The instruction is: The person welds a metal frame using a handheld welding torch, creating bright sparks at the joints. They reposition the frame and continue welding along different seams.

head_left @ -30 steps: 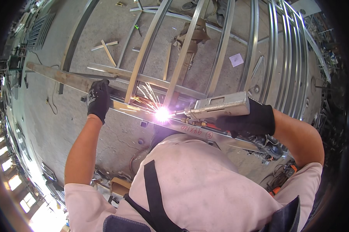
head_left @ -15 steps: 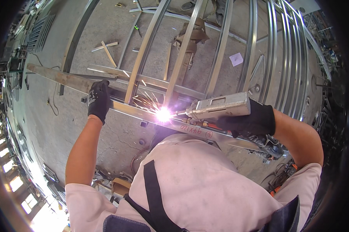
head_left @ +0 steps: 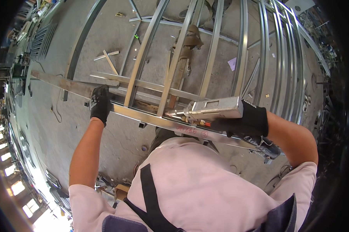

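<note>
My left hand (head_left: 99,103), in a black glove, closes over the front rail (head_left: 132,114) of a metal frame, where a rusty steel bar (head_left: 60,82) runs off to the left. In my gloved right hand (head_left: 252,120) is a silver, boxy welding gun (head_left: 217,108), pointing left. Its narrow nozzle (head_left: 176,113) rests at or very near the joint between the front rail and a metal slat (head_left: 172,77); whether it touches I cannot tell. No spark shows at the tip. Red handwriting marks the rail below the gun.
More long metal tubes (head_left: 217,46) stretch away across the concrete floor, packed closer at the right. A cross rail (head_left: 143,83) lies behind the front one. Brown cloth (head_left: 192,40), a pink paper sheet (head_left: 232,64) and short offcuts (head_left: 110,62) lie among them.
The bright welding glare and flying sparks at the nozzle have gone out. The view has shifted slightly; both hands keep their grip, and the gun stays near the same joint.
</note>
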The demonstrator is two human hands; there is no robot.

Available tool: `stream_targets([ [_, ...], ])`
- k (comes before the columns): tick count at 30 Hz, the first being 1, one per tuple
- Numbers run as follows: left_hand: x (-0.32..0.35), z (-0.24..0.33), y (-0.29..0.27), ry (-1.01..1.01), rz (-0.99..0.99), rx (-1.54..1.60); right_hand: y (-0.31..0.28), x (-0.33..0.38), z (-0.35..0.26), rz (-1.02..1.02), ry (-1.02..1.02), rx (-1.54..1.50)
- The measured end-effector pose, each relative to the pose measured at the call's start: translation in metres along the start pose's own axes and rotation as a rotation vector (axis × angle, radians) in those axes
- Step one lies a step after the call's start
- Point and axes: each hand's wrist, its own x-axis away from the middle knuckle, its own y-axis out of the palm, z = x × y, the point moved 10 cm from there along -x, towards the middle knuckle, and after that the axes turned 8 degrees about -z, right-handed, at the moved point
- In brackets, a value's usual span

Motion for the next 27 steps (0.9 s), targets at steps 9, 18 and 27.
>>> stream_targets([
  [9,0.127,0.064,-0.049,-0.302,0.180,0.623,-0.033,0.129,0.022,0.510,-0.238,-0.053],
  [18,0.155,0.339,0.020,0.428,-0.951,0.834,0.055,0.270,0.135,1.193,-0.133,-0.294],
  [27,0.195,0.444,0.104,-0.209,-1.354,1.353,0.101,0.327,0.213,1.261,-0.119,-0.377],
])
